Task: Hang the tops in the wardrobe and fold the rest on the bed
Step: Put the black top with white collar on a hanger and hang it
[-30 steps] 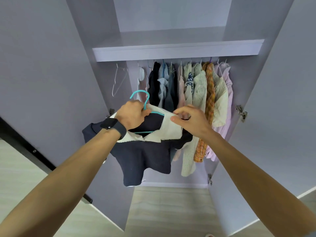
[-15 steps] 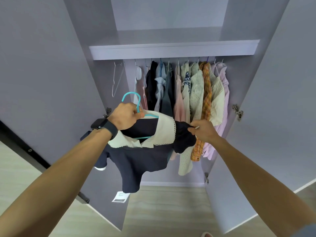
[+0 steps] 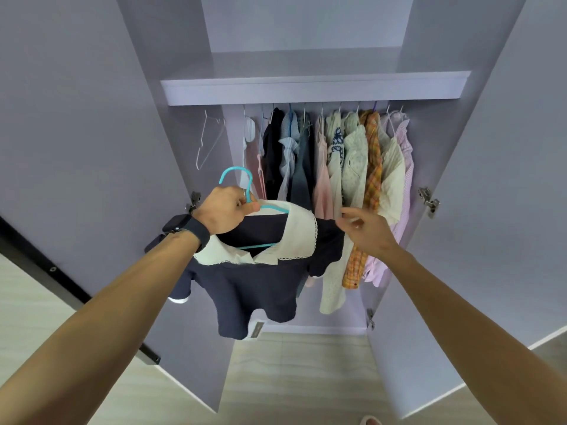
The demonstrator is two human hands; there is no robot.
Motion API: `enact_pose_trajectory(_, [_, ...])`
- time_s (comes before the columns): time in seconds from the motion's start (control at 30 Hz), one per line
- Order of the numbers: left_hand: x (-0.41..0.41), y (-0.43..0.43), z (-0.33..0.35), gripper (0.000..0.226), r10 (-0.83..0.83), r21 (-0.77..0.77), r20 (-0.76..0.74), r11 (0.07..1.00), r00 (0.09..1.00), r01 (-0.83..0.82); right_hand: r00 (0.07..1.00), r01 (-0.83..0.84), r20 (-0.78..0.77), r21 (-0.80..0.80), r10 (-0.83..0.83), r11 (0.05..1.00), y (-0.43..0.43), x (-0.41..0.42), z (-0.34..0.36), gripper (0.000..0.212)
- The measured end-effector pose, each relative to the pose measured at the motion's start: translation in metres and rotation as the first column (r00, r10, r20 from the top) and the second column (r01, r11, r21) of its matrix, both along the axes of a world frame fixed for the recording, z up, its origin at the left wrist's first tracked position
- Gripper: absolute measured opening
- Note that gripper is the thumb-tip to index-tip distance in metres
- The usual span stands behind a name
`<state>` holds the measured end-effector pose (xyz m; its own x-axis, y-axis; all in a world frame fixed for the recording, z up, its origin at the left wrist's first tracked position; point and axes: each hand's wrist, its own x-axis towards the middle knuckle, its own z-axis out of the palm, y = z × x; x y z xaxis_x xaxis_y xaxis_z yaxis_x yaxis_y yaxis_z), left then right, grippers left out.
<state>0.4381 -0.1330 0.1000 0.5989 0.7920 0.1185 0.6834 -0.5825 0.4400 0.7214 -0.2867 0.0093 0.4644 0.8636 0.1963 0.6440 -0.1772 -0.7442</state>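
Navy top (image 3: 260, 286) with cream collar, on a teal hanger (image 3: 234, 173): held up before the open wardrobe (image 3: 306, 90), lower than its rail. Left hand (image 3: 225, 211), black watch (image 3: 187, 228) at the wrist, grips the hanger's neck. Right hand (image 3: 365, 231): fingers loose, grasping nothing, just beside the top's shoulder. Beyond both hands: row of hung garments (image 3: 337, 167). Above the left hand: a bare white hanger (image 3: 208, 142).
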Motion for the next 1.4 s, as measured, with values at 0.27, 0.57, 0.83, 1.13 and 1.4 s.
enact_pose_trajectory(0.27, [0.014,-0.009,0.0,0.041,-0.066,0.062,-0.075,0.996,0.995,0.071,0.909,-0.297,0.357,0.188,0.216,0.936,0.025,-0.048,0.02,0.018])
enact_pose_trajectory(0.57, [0.006,-0.008,-0.013,0.041,-0.084,0.043,-0.121,0.995,0.989,0.09,0.899,-0.185,0.345,-0.256,0.269,0.949,0.023,-0.046,0.023,0.074])
enact_pose_trajectory(0.83, [0.006,-0.009,-0.007,0.043,-0.134,0.02,-0.081,0.991,0.988,0.136,0.806,-0.347,0.434,-0.204,0.402,0.916,0.03,-0.054,0.03,0.027])
enact_pose_trajectory(1.13, [0.0,0.005,-0.015,0.033,-0.027,-0.066,0.11,0.997,0.994,0.035,0.813,-0.375,0.306,-0.378,0.496,0.847,0.034,-0.076,0.04,0.033])
enact_pose_trajectory(1.4, [-0.052,0.046,-0.016,0.042,0.254,0.198,-0.064,0.951,0.965,-0.237,0.906,-0.365,0.075,-0.359,0.416,0.859,0.083,-0.127,0.04,0.022])
